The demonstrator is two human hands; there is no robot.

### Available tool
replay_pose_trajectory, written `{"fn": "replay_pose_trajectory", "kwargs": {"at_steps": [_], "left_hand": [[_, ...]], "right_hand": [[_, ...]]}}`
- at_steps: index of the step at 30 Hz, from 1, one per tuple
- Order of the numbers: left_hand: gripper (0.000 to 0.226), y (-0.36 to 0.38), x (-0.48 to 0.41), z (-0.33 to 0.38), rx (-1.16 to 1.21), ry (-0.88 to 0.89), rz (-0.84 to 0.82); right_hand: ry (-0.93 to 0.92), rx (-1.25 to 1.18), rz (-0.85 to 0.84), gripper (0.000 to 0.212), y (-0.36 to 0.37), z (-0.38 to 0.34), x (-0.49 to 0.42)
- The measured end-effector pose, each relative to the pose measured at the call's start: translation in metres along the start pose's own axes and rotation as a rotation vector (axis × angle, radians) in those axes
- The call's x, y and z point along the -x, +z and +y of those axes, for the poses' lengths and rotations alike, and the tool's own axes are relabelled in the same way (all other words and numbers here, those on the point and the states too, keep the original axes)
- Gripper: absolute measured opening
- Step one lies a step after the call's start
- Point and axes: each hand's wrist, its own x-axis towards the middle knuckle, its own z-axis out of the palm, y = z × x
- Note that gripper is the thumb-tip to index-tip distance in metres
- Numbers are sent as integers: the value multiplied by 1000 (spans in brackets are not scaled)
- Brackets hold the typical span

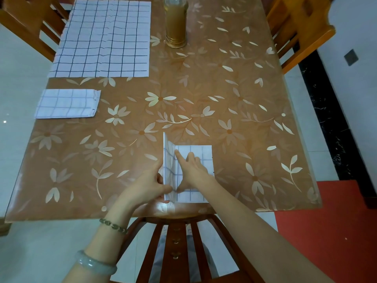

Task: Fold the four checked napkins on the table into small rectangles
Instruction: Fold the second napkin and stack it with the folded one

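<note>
At the near edge of the flowered table [224, 88], our left hand [151, 184] pinched the raised flap of the checked napkin [202, 154]. Our right hand [191, 170] pressed it down, forefinger straight. Wooden chairs [302, 27] stood around on pale tiles [16, 99].

At the near edge of the table [224, 88]: a checked napkin [201, 154], partly folded, left flap standing upright. Left hand [151, 183] pinching that flap near its lower end. Right hand [191, 170] pressed on the lying part, forefinger straight beside the crease. Further left, a folded napkin [67, 104]; beyond it, a spread napkin [104, 37] lying flat. Brown bottle [175, 23] upright at the far middle.
</note>
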Motion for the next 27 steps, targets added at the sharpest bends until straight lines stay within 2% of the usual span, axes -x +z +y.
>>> {"fn": "replay_pose_trajectory", "kwargs": {"at_steps": [4,6,8,11,13,15,18,23,25,27], "left_hand": [[91,7,-6,2,-49,38,13],[91,15,-8,6,-77,54,15],[92,27,-11,11,-124,51,21],[89,51,-19,20,-235,68,45],[87,70,-24,26,-306,99,55],[85,88,-31,28,-369,127,77],[83,111,-46,26,-409,127,83],[62,121,-49,19,-384,146,87],[55,104,-49,9,-432,237,199],[52,78,-54,-3,-550,372,394]], "right_hand": [[-5,-4,6,126,-1,-1,0],[-24,-88,14,113,-4,2,0],[-26,-386,19,92,-10,13,4],[84,-1097,97,52,-18,39,21],[183,-1292,246,24,-18,57,33],[224,-1334,311,12,-16,66,41],[295,-1312,341,18,-8,61,46],[405,-1097,515,11,4,59,38],[408,-1074,518,16,3,59,37],[399,-1023,530,21,3,58,38]]}}
